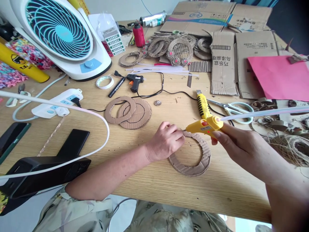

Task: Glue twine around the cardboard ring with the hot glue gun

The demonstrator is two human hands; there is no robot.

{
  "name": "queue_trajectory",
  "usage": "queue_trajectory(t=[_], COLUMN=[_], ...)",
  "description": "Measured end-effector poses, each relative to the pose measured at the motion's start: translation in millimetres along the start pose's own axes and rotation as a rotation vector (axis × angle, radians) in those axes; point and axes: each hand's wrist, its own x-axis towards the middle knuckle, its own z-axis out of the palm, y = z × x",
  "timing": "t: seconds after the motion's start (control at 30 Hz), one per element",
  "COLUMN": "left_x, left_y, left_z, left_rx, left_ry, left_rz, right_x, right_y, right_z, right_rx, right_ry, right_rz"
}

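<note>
My right hand (238,145) grips a yellow hot glue gun (201,126), which has a lit red light and a clear glue stick in its back. Its nozzle points left, at the fingertips of my left hand (167,140). The left fingers are curled closed over the upper left part of a corrugated cardboard ring (204,161) and hide that part. A thin strand crosses the ring near those fingers. On the left lie another flat ring (111,111) and a cardboard disc (145,117) with a drawn circle, partly overlapping.
Beyond my hands lie a yellow utility knife (202,104), scissors (238,108) and a black glue gun (136,82) with its cable. A white fan (96,64) and power strip (44,109) stand left. Twine (291,148) lies right; cardboard pieces (223,74) fill the back.
</note>
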Motion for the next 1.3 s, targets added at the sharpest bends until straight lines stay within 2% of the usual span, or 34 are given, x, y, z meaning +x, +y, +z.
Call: queue_trajectory(t=[0.27, 0.73, 1.07, 1.2, 1.3], left_x=[0, -1, -1, -1, -1], left_y=[0, 0, 0, 0, 0], left_z=[1.0, 1.4, 1.2, 0.2, 0.3], left_rx=[-0.007, 0.002, -0.003, -0.005, -0.009], left_ry=[0.045, 0.029, 0.032, 0.027, 0.015], left_rz=[0.006, 0.004, 0.008, 0.004, -0.006], right_x=[-1, -3, -4, -6, -5], right_y=[1, 9, 9, 20, 33], right_z=[0, -3, -8, -16, -20], right_rx=[0.005, -0.006, -0.053, -0.018, 0.118], right_ry=[0.02, 0.004, 0.027, 0.014, 0.003], right_rz=[-0.019, -0.006, -0.081, -0.005, 0.079])
